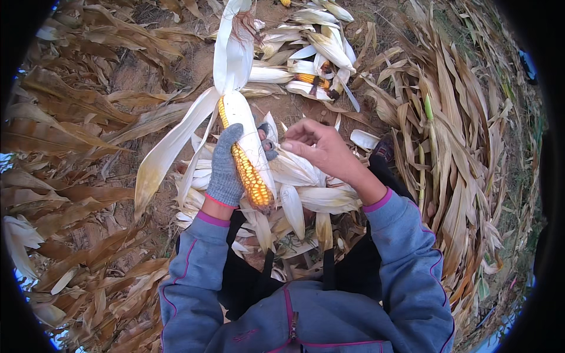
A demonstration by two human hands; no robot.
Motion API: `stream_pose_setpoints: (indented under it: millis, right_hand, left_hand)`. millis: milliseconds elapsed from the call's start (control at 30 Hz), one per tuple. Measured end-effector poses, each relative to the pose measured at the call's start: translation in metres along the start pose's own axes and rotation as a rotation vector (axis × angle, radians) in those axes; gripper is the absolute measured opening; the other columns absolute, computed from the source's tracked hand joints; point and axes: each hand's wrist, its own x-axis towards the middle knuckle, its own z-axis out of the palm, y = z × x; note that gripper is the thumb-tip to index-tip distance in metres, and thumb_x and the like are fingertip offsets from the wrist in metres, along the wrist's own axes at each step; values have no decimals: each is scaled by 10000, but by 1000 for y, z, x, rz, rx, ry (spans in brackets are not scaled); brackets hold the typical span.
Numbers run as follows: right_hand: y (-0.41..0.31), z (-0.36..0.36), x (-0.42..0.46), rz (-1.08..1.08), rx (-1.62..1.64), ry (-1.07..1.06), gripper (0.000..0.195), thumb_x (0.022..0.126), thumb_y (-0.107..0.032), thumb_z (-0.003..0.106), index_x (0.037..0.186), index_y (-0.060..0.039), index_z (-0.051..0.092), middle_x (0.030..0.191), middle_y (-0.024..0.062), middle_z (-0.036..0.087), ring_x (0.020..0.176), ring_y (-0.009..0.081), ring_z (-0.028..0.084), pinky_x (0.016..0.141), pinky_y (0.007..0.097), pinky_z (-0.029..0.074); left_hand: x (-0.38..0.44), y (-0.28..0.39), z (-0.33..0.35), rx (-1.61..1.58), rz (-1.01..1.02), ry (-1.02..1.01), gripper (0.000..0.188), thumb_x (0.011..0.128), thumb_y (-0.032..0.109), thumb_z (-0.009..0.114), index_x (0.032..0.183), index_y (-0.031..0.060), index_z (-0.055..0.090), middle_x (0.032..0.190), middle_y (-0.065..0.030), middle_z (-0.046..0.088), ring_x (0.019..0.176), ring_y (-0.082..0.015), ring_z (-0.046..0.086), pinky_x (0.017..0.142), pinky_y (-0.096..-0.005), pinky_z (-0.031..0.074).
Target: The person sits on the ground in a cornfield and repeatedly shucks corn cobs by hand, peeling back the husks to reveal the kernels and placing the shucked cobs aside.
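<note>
My left hand [226, 170], in a grey knitted glove, grips a yellow ear of corn [252, 178] from its left side. Dark fingertips show on the ear's far side. One pale husk leaf [249, 137] still covers part of the kernels. Other husk leaves [170, 145] are peeled back from the top end and hang to the left, and another stands upward with reddish silk [245, 28]. Just right of the ear is my bare right hand [320, 145], fingers curled and a gap between thumb and forefinger. Nothing is visible in it.
Stripped pale husks [309, 176] are heaped before me, between my legs. Farther off lies a pile of corn ears [324, 48], mostly in husk, some with kernels showing. Dry corn stalks [450, 145] are stacked along the right. Brown leaves [75, 119] cover the soil at left.
</note>
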Motion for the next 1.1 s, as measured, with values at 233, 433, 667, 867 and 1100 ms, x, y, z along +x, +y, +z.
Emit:
stream_pose_setpoints:
  millis: [233, 433, 667, 867, 1100]
  right_hand:
    - [2, 21, -12, 30, -61, -495, 413, 786, -371, 683, 874, 20, 583, 754, 98, 633, 728, 155, 621, 664, 282, 492]
    - [-3, 10, -10, -12, -65, -580, 259, 845, -238, 633, 824, 10, 562, 716, 45, 601, 686, 95, 563, 644, 251, 457]
    - [-11, -11, -2, 32, 183, -268, 157, 893, -135, 507, 790, -17, 523, 711, 26, 599, 685, 79, 568, 607, 227, 450]
    - [-2, -21, 4, 59, 328, 72, 131, 878, -104, 482, 793, -5, 489, 743, 77, 612, 646, 115, 611, 517, 223, 473]
    - [-5, -51, 10, -58, 498, 595, 106, 889, -99, 446, 819, -45, 504, 754, 44, 572, 611, 96, 562, 541, 212, 484]
  left_hand:
    - [0, 4, -8, -26, 63, 107, 539, 773, 325, 637, 1116, -52, 461, 859, -112, 558, 752, -243, 583, 756, -394, 524]
    - [3, 2, -10, -72, 61, 124, 526, 773, 342, 637, 1114, -20, 467, 839, -116, 559, 743, -244, 587, 755, -391, 518]
    - [2, -2, -9, 75, 132, 107, 455, 854, 394, 543, 1128, 36, 481, 915, -109, 589, 763, -234, 608, 722, -361, 531]
    - [-4, -16, -14, 155, -211, -83, 625, 870, 512, 465, 1270, 37, 401, 1101, -199, 572, 811, -251, 643, 599, -303, 575]
    - [-24, -10, 22, 532, -402, -209, 633, 729, 319, 697, 1202, -12, 439, 892, -113, 593, 673, -176, 617, 592, -280, 531]
